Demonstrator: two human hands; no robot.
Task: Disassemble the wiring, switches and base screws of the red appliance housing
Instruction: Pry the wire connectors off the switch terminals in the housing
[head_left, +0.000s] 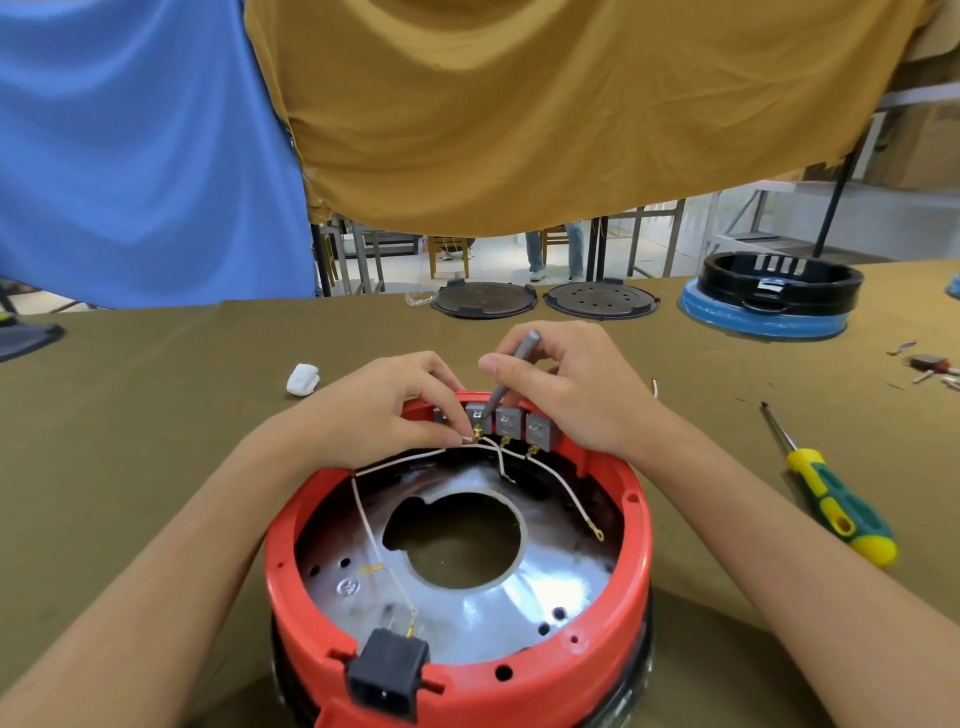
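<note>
The red appliance housing (631, 561) stands upside down on the table in front of me, its shiny metal plate (493, 618) with a round hole exposed. Several grey switches (519, 421) line its far inner wall, with white wires (410, 458) clipped to them by brass terminals. My left hand (384, 405) pinches a wire terminal at one of the left switches. My right hand (566, 384) grips a thin grey tool (511, 376) whose tip touches that same switch. A black power socket (387, 675) sits on the near rim.
A yellow-green screwdriver (826, 493) lies right of the housing. A white wad (303, 379) lies at the left. Two dark round lids (483, 300) and a black-and-blue housing (774, 296) stand at the table's far edge. Small loose parts (930, 366) lie far right.
</note>
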